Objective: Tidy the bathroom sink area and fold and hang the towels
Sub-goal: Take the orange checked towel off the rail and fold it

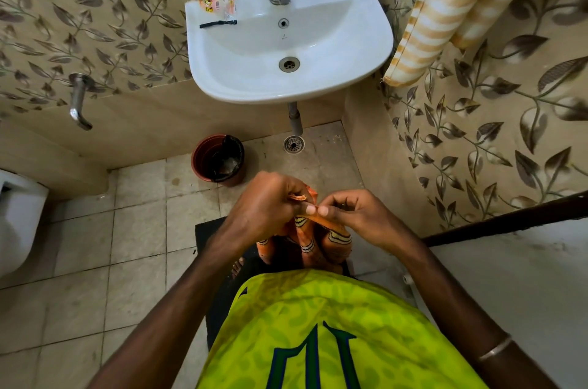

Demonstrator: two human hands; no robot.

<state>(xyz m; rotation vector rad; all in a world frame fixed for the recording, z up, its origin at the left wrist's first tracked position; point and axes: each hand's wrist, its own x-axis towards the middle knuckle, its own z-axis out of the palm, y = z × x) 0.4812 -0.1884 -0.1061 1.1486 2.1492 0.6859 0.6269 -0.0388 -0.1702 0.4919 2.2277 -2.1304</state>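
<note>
Both hands work in front of the person's chest, well below the white sink (366, 48) in the head view, and between them hangs the orange towel (305, 237), a thin patterned cloth with pale striped bands. The left hand (270, 204) has its fingers curled round a bunched edge of the cloth, where a fringed bit shows at its knuckles; the right hand (353, 210) pinches the same upper edge between thumb and forefinger, its tip nearly touching the left thumb. The rest of the towel droops in loose folds below the hands, toward the dark floor mat. It looks light, soft and wholly limp, so it will sag and crumple wherever it is not held; the sensible hold is at the corners of one edge, hands drawn apart to stretch it flat before folding. It is not fragile and should not slip much. On the sink's left rim lie some small sachets (219, 3) and a black strip (218, 24), not yet cleared. A striped yellow towel (445, 6) hangs on the wall right of the sink.
</note>
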